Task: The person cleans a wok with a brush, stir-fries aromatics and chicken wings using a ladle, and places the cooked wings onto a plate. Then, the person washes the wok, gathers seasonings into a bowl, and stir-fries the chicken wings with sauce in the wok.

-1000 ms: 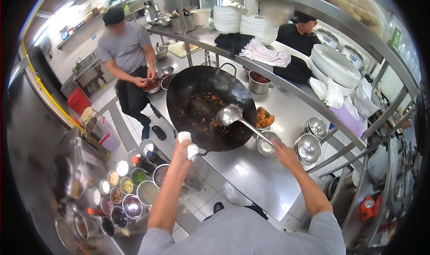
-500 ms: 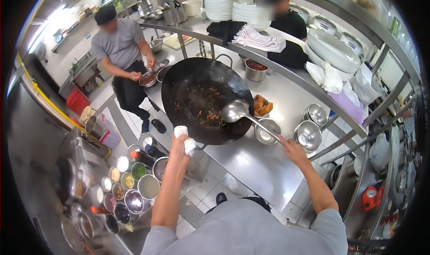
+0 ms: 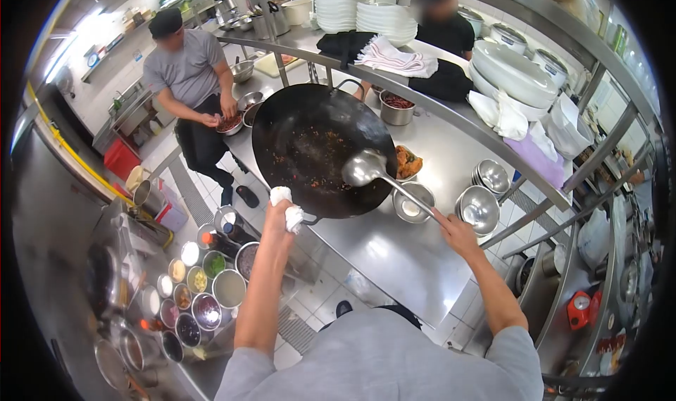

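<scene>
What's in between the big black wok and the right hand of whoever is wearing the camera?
The ladle: its handle reaches from inside the wok to the right hand, crossing over a metal bowl. The head view shows this.

A restaurant kitchen, shown by the large wok (image 3: 310, 144), stacked plates (image 3: 387, 23) and steel shelving (image 3: 394, 85).

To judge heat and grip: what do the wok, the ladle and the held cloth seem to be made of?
Wok: blackened metal, probably iron or carbon steel, with a dull sheen. Ladle: likely stainless steel, silvery with bright glints. Cloth: probably cotton, matte and softly crumpled.
</scene>
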Tool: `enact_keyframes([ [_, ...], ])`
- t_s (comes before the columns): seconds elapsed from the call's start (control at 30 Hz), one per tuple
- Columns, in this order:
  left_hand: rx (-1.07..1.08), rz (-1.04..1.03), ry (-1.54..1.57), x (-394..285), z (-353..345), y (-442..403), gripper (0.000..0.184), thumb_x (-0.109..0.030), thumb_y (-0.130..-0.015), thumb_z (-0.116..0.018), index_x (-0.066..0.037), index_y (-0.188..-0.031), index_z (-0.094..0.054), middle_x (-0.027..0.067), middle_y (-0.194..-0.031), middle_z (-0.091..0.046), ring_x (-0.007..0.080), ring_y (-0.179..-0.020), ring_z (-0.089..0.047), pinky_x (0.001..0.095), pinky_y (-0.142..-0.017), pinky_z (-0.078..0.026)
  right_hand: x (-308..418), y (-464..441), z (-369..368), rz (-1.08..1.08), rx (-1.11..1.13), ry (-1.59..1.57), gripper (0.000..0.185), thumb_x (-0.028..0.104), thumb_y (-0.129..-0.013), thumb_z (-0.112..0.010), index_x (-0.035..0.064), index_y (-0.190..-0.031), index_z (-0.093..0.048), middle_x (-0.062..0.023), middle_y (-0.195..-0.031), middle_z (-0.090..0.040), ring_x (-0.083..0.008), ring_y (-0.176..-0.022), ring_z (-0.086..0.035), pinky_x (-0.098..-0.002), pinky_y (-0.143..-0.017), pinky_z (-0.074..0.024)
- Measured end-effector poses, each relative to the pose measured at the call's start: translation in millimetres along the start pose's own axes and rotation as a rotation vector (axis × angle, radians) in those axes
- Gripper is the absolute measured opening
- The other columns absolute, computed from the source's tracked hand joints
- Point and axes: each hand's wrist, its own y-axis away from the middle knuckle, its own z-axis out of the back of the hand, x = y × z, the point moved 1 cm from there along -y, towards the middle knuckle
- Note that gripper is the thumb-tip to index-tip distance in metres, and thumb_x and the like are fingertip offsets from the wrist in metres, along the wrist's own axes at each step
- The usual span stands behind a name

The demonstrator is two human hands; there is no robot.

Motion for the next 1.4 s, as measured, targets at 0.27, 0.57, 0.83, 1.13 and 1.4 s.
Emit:
enact_keyframes([
  [0.27, 0.008, -0.002, 0.023, -1.1, -18.4, -8.3, 0.021, 0.003, -0.077, -0.051, -0.007, -0.094, -0.049, 0.0049, -0.065, -0.054, 0.0178, -0.045, -0.054, 0.0309, -0.036, -0.042, 59.6, -36.9, 5.1, 0.148, -0.053, -0.245, 0.065, 0.011, -0.086, -0.059, 0.0332, -0.145, -0.042, -0.0138, -0.086, -0.060, -0.0326, -0.070, -0.062, -0.0423, -0.066, -0.0531],
  [0.57, 0.024, 0.009, 0.099, 10.2, -10.2, -24.2, 0.024, 0.005, -0.075, -0.051, -0.006, -0.096, -0.047, 0.0051, -0.067, -0.053, 0.0179, -0.045, -0.053, 0.0311, -0.036, -0.042, 23.0, -47.9, 3.8, -0.081, -0.133, -0.040, 0.060, 0.014, -0.088, -0.056, 0.0264, -0.145, -0.042, -0.0157, -0.091, -0.062, -0.0370, -0.071, -0.065, -0.0479, -0.067, -0.0545],
  [0.83, 0.034, -0.066, 0.180, 18.6, -36.8, -41.6, 0.024, 0.008, -0.078, -0.049, -0.004, -0.099, -0.048, 0.0069, -0.075, -0.054, 0.0181, -0.053, -0.057, 0.0312, -0.042, -0.048, 23.9, -26.0, 13.3, -0.108, -0.008, 0.063, 0.062, 0.010, -0.086, -0.057, 0.0279, -0.144, -0.042, -0.0149, -0.093, -0.062, -0.0357, -0.071, -0.066, -0.0463, -0.066, -0.0551],
  [1.13, -0.144, -0.230, 0.035, 18.1, -49.4, -42.7, 0.043, 0.006, -0.078, -0.052, -0.002, -0.117, -0.036, 0.0149, -0.100, -0.054, 0.0231, -0.074, -0.063, 0.0352, -0.054, -0.055, -9.0, 4.8, 47.0, -0.140, -0.159, 0.403, 0.070, 0.001, -0.081, -0.057, 0.0306, -0.143, -0.045, -0.0102, -0.090, -0.061, -0.0285, -0.063, -0.066, -0.0397, -0.054, -0.0555],
  [1.4, -0.076, -0.151, 0.239, 26.0, 3.0, 0.8, 0.024, 0.006, -0.079, -0.051, -0.003, -0.101, -0.048, 0.0075, -0.076, -0.054, 0.0197, -0.056, -0.059, 0.0317, -0.041, -0.049, 71.5, 32.6, 0.1, -0.105, -0.372, -0.003, 0.065, 0.008, -0.086, -0.060, 0.0274, -0.146, -0.042, -0.0124, -0.090, -0.061, -0.0304, -0.071, -0.064, -0.0414, -0.059, -0.0524],
])
